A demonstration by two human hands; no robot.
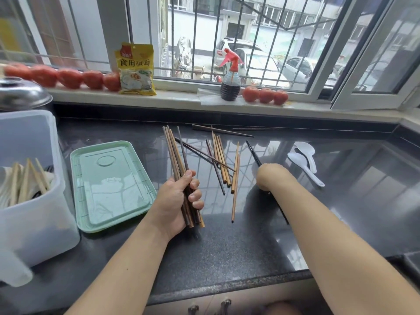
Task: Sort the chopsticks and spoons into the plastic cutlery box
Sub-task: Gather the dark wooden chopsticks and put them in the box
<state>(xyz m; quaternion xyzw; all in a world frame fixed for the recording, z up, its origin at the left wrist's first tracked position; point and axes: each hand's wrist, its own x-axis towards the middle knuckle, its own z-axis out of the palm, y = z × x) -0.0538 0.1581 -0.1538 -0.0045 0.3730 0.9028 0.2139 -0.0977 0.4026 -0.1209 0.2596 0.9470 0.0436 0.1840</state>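
Note:
My left hand (179, 201) grips a bundle of several brown chopsticks (175, 153) that fan upward from the fist. My right hand (269, 176) is bent down at the wrist over a black chopstick (252, 151). Its fingers are folded out of sight, and the stick passes through the hand. Several loose chopsticks (221, 160) lie scattered on the dark countertop (227, 246) between my hands, with more chopsticks (222, 130) near the back. Two white spoons (305, 160) lie to the right. The white plastic cutlery box (34, 214) stands at far left and holds pale chopsticks (25, 183).
A green lid (111, 185) lies flat beside the box. A steel pot lid (20, 94) sits behind the box. On the windowsill are tomatoes (68, 78), a yellow packet (136, 69), a red-topped spray bottle (230, 85) and more tomatoes (264, 95). A sink edge (411, 260) shows at right.

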